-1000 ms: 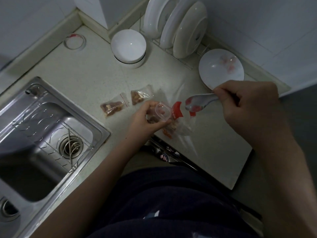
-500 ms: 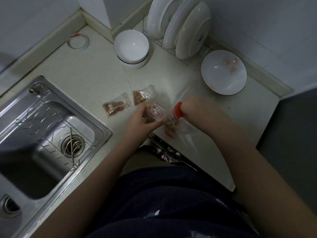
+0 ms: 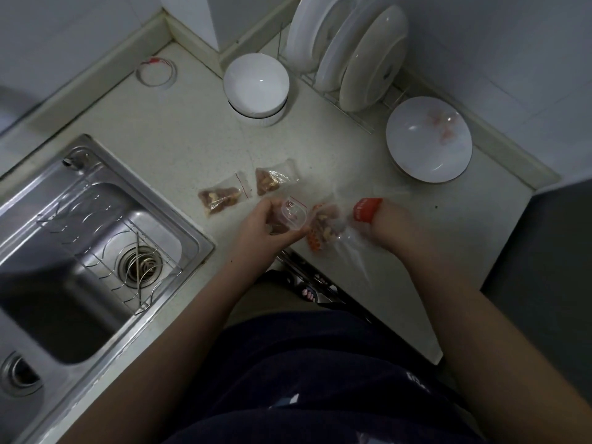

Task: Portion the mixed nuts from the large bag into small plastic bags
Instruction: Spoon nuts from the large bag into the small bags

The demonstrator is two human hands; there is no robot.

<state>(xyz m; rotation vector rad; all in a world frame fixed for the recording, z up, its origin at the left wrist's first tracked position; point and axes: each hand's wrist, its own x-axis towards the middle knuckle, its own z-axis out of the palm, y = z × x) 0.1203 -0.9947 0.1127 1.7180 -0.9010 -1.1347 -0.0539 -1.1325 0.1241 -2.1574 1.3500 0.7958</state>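
Pale counter (image 3: 192, 142), steel sink (image 3: 192, 241) left, racked plates (image 3: 371, 59) behind, filled small bags (image 3: 221, 198)

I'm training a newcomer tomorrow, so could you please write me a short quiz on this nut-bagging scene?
1. How many filled small bags lie on the counter?
2. True or false: the left hand holds an open small bag.
3. Where is the right hand? A: flat on the counter. B: reaching into the large bag. C: raised clear of everything.
Key: 1: two. 2: true. 3: B.
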